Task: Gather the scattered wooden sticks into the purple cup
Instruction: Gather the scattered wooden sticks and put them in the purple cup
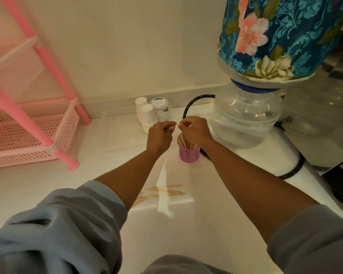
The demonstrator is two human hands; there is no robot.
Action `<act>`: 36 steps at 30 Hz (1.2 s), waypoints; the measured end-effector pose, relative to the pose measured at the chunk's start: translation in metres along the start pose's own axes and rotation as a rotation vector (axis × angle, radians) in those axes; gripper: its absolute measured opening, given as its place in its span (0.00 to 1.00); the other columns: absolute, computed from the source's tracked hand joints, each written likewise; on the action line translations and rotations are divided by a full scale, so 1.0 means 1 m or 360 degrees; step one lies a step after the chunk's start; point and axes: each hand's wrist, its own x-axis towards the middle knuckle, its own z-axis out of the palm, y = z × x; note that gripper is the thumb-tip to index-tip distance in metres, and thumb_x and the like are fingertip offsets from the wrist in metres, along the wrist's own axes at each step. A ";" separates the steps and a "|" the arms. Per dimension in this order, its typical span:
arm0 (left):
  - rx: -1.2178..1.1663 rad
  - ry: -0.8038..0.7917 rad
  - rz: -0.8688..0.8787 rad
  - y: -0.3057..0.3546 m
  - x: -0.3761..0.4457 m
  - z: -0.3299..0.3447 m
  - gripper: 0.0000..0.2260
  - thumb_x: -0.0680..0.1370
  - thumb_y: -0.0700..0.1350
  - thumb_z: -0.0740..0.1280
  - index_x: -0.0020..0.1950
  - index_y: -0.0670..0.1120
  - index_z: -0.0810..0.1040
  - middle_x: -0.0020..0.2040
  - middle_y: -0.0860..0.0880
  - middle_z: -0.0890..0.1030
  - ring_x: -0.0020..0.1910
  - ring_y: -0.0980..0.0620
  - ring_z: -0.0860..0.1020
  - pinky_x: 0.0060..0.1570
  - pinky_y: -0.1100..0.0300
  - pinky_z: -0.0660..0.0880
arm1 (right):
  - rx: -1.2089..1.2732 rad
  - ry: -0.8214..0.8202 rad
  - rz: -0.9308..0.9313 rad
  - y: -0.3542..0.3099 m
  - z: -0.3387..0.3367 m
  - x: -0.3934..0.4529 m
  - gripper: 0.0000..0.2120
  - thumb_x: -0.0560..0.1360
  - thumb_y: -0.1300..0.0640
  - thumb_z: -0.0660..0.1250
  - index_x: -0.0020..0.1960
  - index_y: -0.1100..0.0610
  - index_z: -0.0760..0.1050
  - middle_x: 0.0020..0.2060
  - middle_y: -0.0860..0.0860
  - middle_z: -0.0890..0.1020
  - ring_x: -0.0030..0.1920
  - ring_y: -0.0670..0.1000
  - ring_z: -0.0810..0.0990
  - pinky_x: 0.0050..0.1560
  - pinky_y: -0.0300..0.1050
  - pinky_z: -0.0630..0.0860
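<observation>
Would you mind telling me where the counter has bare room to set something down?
Bare counter lies between the pink rack and the left hand, and in front of the loose sticks. It is crowded around the purple cup: white cups, jar, black hose and water bottle.

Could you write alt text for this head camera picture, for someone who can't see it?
Both hands, left hand and right hand, hover loosely curled over a purple cup of wooden sticks on a white counter. More loose sticks lie nearer the person, with white paper cups and a water dispenser behind.
</observation>
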 end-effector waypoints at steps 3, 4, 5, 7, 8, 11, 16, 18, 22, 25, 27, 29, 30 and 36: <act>0.0023 0.0018 0.0002 -0.007 -0.004 -0.008 0.10 0.81 0.41 0.65 0.60 0.44 0.82 0.55 0.48 0.84 0.54 0.52 0.81 0.52 0.67 0.71 | 0.0013 -0.0117 -0.0031 -0.008 0.009 -0.005 0.07 0.75 0.56 0.68 0.49 0.55 0.83 0.44 0.49 0.85 0.42 0.43 0.78 0.47 0.35 0.72; 0.0037 0.0020 0.0014 -0.009 -0.005 -0.011 0.10 0.81 0.41 0.65 0.59 0.45 0.83 0.54 0.48 0.84 0.53 0.53 0.81 0.49 0.69 0.70 | 0.0009 -0.0157 -0.0056 -0.012 0.012 -0.008 0.06 0.74 0.55 0.69 0.49 0.55 0.83 0.43 0.49 0.84 0.42 0.44 0.78 0.48 0.37 0.73; 0.0050 0.0021 0.0022 -0.011 -0.007 -0.014 0.10 0.80 0.41 0.65 0.58 0.45 0.83 0.53 0.49 0.85 0.51 0.54 0.81 0.47 0.71 0.70 | 0.0011 -0.0195 -0.0078 -0.014 0.015 -0.010 0.06 0.74 0.54 0.70 0.48 0.55 0.83 0.42 0.48 0.84 0.41 0.44 0.78 0.48 0.38 0.74; 0.0075 0.0018 0.0006 -0.017 -0.011 -0.021 0.10 0.80 0.40 0.65 0.57 0.46 0.83 0.52 0.50 0.85 0.50 0.56 0.81 0.44 0.74 0.69 | 0.0025 -0.0288 -0.0086 -0.019 0.021 -0.014 0.06 0.74 0.53 0.70 0.47 0.55 0.84 0.40 0.49 0.83 0.41 0.46 0.79 0.46 0.40 0.75; 0.0088 0.0010 -0.0005 -0.021 -0.014 -0.025 0.10 0.79 0.39 0.65 0.57 0.46 0.83 0.51 0.50 0.85 0.49 0.56 0.81 0.44 0.75 0.69 | 0.0031 -0.0350 -0.0080 -0.020 0.025 -0.017 0.07 0.75 0.54 0.70 0.48 0.55 0.83 0.40 0.49 0.83 0.41 0.47 0.79 0.46 0.43 0.76; 0.0116 -0.0025 -0.0026 -0.033 -0.023 -0.037 0.12 0.78 0.37 0.64 0.58 0.45 0.83 0.52 0.49 0.85 0.51 0.54 0.82 0.50 0.69 0.74 | 0.0039 -0.0528 -0.0062 -0.023 0.037 -0.024 0.08 0.75 0.55 0.70 0.51 0.57 0.83 0.40 0.50 0.82 0.42 0.49 0.80 0.48 0.47 0.78; 0.0149 -0.0039 -0.0092 -0.053 -0.040 -0.053 0.12 0.78 0.37 0.66 0.59 0.45 0.82 0.51 0.49 0.85 0.52 0.54 0.82 0.54 0.64 0.75 | -0.0167 -0.0714 -0.0187 -0.029 0.054 -0.037 0.10 0.74 0.55 0.71 0.54 0.57 0.83 0.50 0.52 0.84 0.51 0.50 0.79 0.50 0.42 0.73; 0.0169 -0.0073 -0.0121 -0.061 -0.047 -0.059 0.12 0.77 0.38 0.67 0.59 0.45 0.82 0.51 0.49 0.85 0.52 0.53 0.82 0.53 0.64 0.75 | -0.0245 -0.0812 -0.0216 -0.032 0.060 -0.041 0.10 0.73 0.56 0.72 0.53 0.57 0.83 0.51 0.52 0.83 0.53 0.50 0.79 0.49 0.38 0.69; 0.0291 -0.0233 -0.0254 -0.077 -0.056 -0.069 0.13 0.76 0.44 0.72 0.60 0.47 0.81 0.55 0.50 0.82 0.52 0.53 0.79 0.54 0.62 0.74 | -0.0500 -0.1015 -0.0280 -0.032 0.072 -0.049 0.14 0.72 0.55 0.73 0.56 0.57 0.81 0.55 0.52 0.82 0.57 0.51 0.78 0.50 0.36 0.68; 0.0438 -0.0413 -0.0329 -0.093 -0.065 -0.077 0.15 0.72 0.51 0.76 0.55 0.50 0.80 0.52 0.53 0.79 0.50 0.53 0.78 0.51 0.62 0.73 | -0.0758 -0.1193 -0.0349 -0.028 0.080 -0.055 0.19 0.73 0.53 0.72 0.61 0.58 0.78 0.60 0.53 0.80 0.62 0.51 0.75 0.58 0.37 0.66; 0.0525 -0.0557 -0.0371 -0.104 -0.071 -0.083 0.16 0.68 0.56 0.78 0.51 0.53 0.79 0.50 0.55 0.79 0.49 0.55 0.78 0.49 0.62 0.74 | -0.0881 -0.1275 -0.0349 -0.023 0.083 -0.060 0.23 0.72 0.52 0.73 0.64 0.58 0.76 0.62 0.53 0.78 0.64 0.52 0.74 0.58 0.37 0.66; 0.0605 -0.0724 -0.0425 -0.113 -0.079 -0.089 0.19 0.65 0.60 0.79 0.51 0.55 0.78 0.48 0.57 0.79 0.47 0.58 0.78 0.45 0.64 0.72 | -0.0962 -0.1346 -0.0298 -0.016 0.085 -0.064 0.26 0.71 0.52 0.74 0.67 0.58 0.74 0.64 0.53 0.75 0.64 0.53 0.73 0.59 0.40 0.68; 0.0634 -0.0807 -0.0452 -0.117 -0.082 -0.091 0.21 0.63 0.61 0.79 0.51 0.56 0.78 0.48 0.59 0.79 0.46 0.59 0.78 0.44 0.66 0.71 | -0.0999 -0.1382 -0.0272 -0.013 0.086 -0.067 0.28 0.71 0.52 0.75 0.67 0.58 0.73 0.65 0.53 0.74 0.64 0.53 0.73 0.61 0.42 0.69; 0.0825 -0.1101 -0.0580 -0.129 -0.098 -0.097 0.32 0.55 0.62 0.81 0.54 0.56 0.76 0.51 0.57 0.77 0.51 0.55 0.76 0.53 0.59 0.74 | -0.1144 -0.1502 -0.0290 0.000 0.086 -0.081 0.31 0.67 0.49 0.78 0.66 0.57 0.74 0.63 0.53 0.72 0.63 0.54 0.71 0.61 0.46 0.71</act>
